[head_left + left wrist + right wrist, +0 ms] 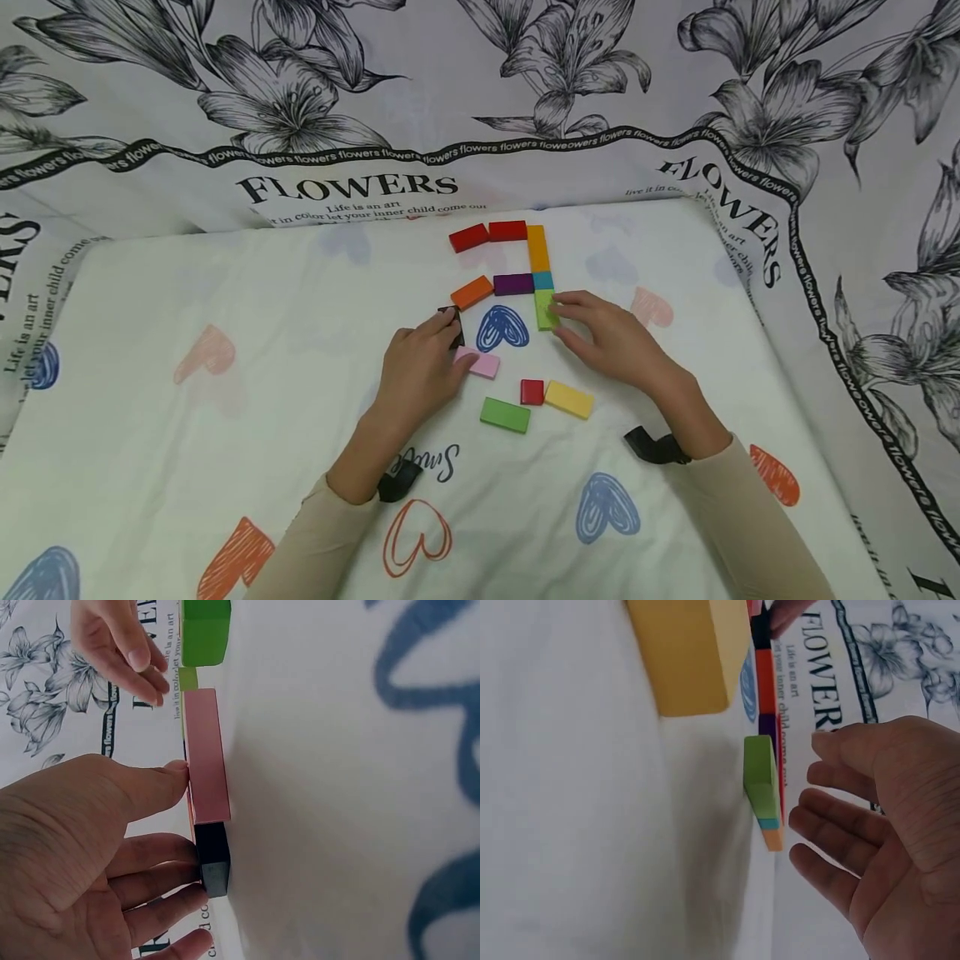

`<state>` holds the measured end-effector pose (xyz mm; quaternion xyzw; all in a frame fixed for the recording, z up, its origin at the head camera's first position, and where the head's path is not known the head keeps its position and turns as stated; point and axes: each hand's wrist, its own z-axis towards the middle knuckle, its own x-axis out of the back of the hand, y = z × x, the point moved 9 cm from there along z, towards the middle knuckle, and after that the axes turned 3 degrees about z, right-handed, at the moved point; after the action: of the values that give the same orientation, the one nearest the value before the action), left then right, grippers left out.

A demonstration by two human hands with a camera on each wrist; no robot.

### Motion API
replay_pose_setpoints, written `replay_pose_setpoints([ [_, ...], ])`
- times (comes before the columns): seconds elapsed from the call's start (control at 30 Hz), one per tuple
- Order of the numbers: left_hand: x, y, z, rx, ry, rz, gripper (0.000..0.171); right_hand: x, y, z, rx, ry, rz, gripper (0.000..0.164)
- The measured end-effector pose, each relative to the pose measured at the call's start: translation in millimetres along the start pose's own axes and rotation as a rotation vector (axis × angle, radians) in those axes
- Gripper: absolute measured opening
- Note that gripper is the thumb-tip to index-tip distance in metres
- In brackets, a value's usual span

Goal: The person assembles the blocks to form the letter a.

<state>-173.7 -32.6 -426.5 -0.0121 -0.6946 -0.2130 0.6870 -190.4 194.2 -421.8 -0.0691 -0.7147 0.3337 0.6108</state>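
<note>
My left hand is at a black block and a pink block, which meet end to end. In the left wrist view its thumb touches the pink block, while its loosely bent fingers lie along the black block. The right hand has its fingers spread, with the fingertips right at the outer edge of a light green block. Above that block, a turquoise block and a yellow-orange block continue the line. A purple block and an orange block branch left from it.
Two red blocks form the top of the arrangement. Nearer my body lie a small red block, a yellow block and a green block. Beneath everything is a white cloth printed with hearts.
</note>
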Motion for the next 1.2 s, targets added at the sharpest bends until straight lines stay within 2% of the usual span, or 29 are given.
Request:
replay_pose_setpoints([
  [0.23,-1.9,-0.4,-0.5,0.0,-0.007,0.011,0.062,-0.5,-3.9,-25.6,-0.018,0.054,0.024,0.04],
  [0.57,-3.3,4.3,-2.2,-0.012,0.0,0.012,0.059,-9.7,-2.6,-63.6,-0.086,0.075,-0.028,0.036],
  [0.9,-4.2,3.4,0.4,0.0,-0.015,0.02,0.061,-19.0,-6.7,-95.2,-0.054,0.112,-0.088,0.036],
  [1.2,-4.6,2.4,0.1,0.006,-0.027,0.035,0.061,-23.2,-11.4,-108.8,-0.018,0.167,-0.123,0.036],
])
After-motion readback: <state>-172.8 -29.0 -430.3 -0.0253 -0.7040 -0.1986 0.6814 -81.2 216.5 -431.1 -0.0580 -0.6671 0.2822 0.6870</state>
